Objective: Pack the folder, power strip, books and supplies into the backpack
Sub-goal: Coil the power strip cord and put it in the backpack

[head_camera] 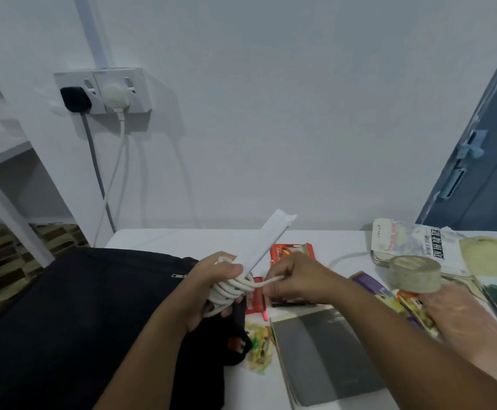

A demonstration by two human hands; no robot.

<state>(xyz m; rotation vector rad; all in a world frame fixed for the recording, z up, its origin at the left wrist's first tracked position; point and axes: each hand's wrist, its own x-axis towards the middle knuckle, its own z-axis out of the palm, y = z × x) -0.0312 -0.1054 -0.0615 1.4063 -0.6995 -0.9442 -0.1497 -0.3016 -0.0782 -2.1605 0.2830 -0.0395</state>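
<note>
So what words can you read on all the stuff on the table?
"道教祖庭": large black characters on the white book at the far right; the smaller line below them is too blurred to read.
Red box: cursive script starting "Col...", the rest blurred.
Red packet under the cord: white lettering, unreadable.
Grey book: faint print, too small to read.
Tape roll: no readable text.

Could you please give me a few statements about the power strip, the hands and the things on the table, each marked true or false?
1. The left hand holds the power strip with white cord coiled round it. True.
2. The right hand rests flat on the grey book. False: it pinches the cord.
3. The roll of tape stands right of both hands. True.
4. The power strip lies inside the black backpack. False: it is held above the table.
</note>
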